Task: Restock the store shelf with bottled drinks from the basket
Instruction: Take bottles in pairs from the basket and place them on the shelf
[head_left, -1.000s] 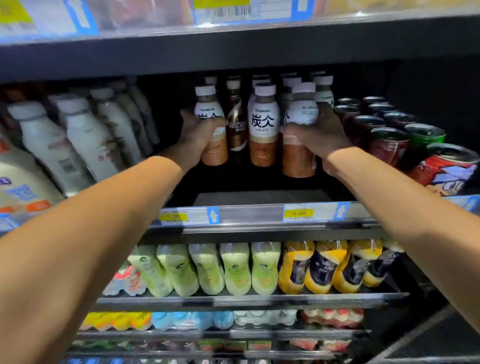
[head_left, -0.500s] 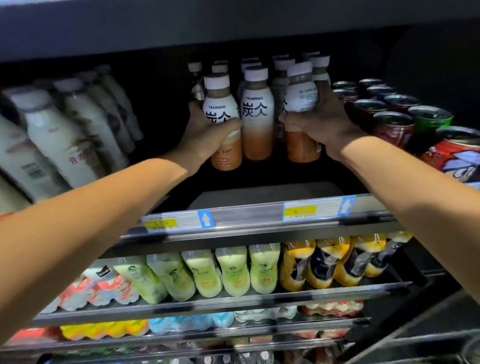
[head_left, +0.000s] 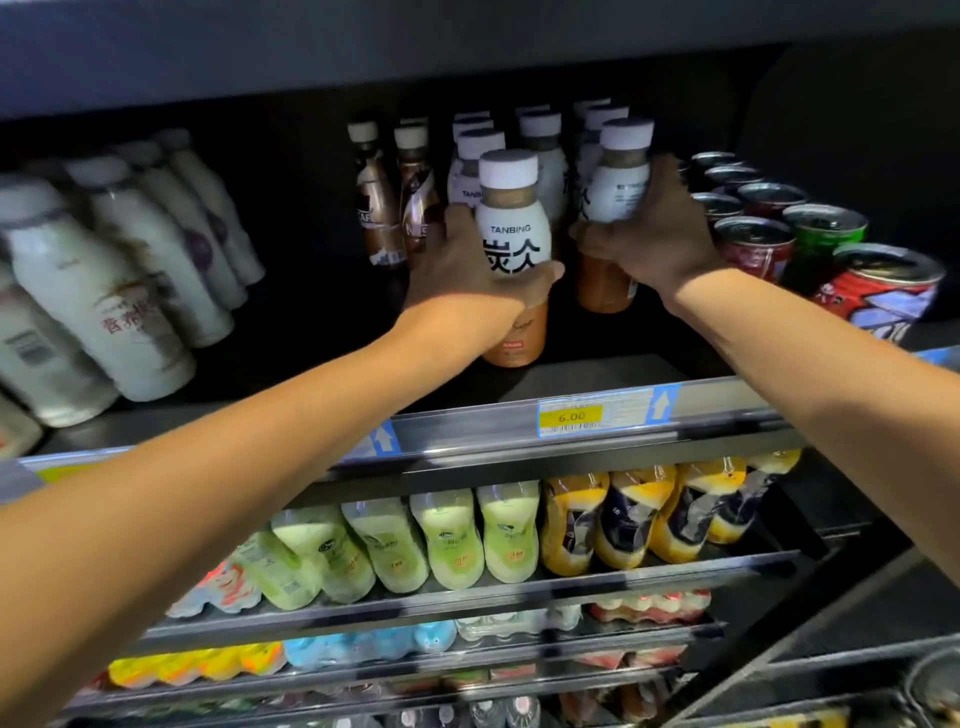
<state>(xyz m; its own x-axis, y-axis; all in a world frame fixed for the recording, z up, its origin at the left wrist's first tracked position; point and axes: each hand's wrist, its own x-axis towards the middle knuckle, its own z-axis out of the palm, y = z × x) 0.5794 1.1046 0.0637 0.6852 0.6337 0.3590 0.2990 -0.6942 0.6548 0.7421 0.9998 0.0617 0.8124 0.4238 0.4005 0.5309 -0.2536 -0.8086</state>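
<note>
Nearest, on the tier below, a row of pale green bottles (head_left: 452, 540) is seen beside yellow-wrapped bottles (head_left: 628, 514), all tipped forward. Above them the shelf rail (head_left: 727, 415) is crossed by both forearms, and a yellow 6.00 price tag (head_left: 570, 417) is clipped to it. Just past the rail, on the upper shelf (head_left: 597, 374), a TANBING bottle (head_left: 513, 228) with a white cap is gripped by the left hand (head_left: 467, 270), fingers wrapped round its middle, label facing out; whether its base is touching the shelf cannot be told. Close beside it, a second TANBING bottle (head_left: 618, 192) is clasped by the right hand (head_left: 654, 244), fingers curled round its waist, and it is leaned slightly left. Behind both, rows of matching white-capped bottles (head_left: 540, 150) are lined up, with brown coffee bottles (head_left: 376, 208) to their left. Red and green cans (head_left: 753, 244) are ranked at the right, and blurred white milk bottles (head_left: 104, 291) at the far left.
</note>
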